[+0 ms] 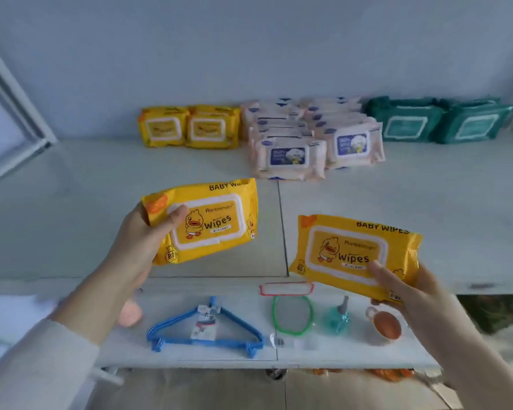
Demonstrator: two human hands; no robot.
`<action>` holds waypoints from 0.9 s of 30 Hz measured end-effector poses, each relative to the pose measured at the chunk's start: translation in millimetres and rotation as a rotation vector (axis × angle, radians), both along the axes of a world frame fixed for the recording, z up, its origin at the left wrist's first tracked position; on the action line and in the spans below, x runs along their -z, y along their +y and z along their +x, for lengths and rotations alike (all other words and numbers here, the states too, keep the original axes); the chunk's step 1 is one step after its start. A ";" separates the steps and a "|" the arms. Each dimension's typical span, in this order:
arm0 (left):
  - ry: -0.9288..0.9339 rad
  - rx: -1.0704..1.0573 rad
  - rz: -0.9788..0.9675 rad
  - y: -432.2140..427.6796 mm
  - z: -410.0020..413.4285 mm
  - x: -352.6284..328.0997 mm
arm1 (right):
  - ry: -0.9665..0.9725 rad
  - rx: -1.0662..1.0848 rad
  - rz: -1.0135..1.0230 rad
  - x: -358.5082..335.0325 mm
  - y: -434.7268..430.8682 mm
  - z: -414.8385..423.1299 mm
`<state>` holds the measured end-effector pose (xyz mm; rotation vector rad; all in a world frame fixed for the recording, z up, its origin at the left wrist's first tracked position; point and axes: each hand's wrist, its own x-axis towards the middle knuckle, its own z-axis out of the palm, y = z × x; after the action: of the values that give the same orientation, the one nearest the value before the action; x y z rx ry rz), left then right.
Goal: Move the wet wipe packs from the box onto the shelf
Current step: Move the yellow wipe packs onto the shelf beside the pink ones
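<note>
Your left hand point(142, 241) grips a yellow wipe pack point(216, 223) by its left end. The thumb is curled over the front beside the white flap, and the fingers are hidden behind the pack. Your right hand point(406, 294) pinches a second yellow pack point(350, 250) at its lower right corner, thumb on the front and fingers underneath. A pale sleeve point(42, 365) covers your left forearm at the lower left of the frame.

Both packs face you with their duck labels showing, and both are held over the front part of the white shelf point(71, 217). The first sits left of centre. The second is lower and right of centre, its bottom edge overlapping the shelf's front lip. The two packs are apart, with the dark seam in the shelf board running between them.

Against the wall at the back of the shelf, above centre, two more yellow packs point(187, 127) stand side by side. Just to their right is a cluster of peach packs point(308, 137) in two rows, then two green packs point(439, 121) toward the upper right.

A red-edged label point(286, 288) sits on the shelf's front lip. On the lower shelf point(353, 353) at the bottom of the frame lie blue hangers point(205, 332), a green ring point(292, 315), a teal bottle point(336, 319) and an orange cup point(384, 324).
</note>
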<state>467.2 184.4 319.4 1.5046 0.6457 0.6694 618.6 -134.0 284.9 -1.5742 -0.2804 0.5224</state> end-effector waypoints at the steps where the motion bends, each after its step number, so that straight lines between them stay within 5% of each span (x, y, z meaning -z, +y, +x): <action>1: 0.006 -0.015 -0.016 22.2 -0.6 5.1 | -0.008 -0.019 0.013 0.4 25.7 5.3; 16: 0.122 0.043 0.119 282.3 79.5 40.9 | -0.171 -0.160 -0.033 6.9 353.7 125.4; 27: 0.212 -0.006 0.466 391.4 177.4 53.3 | -0.480 0.243 -0.345 26.2 448.6 166.7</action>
<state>644.6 575.8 266.1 2.0263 0.6837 0.7015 785.3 314.6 258.7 -2.0316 -0.3667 -0.0084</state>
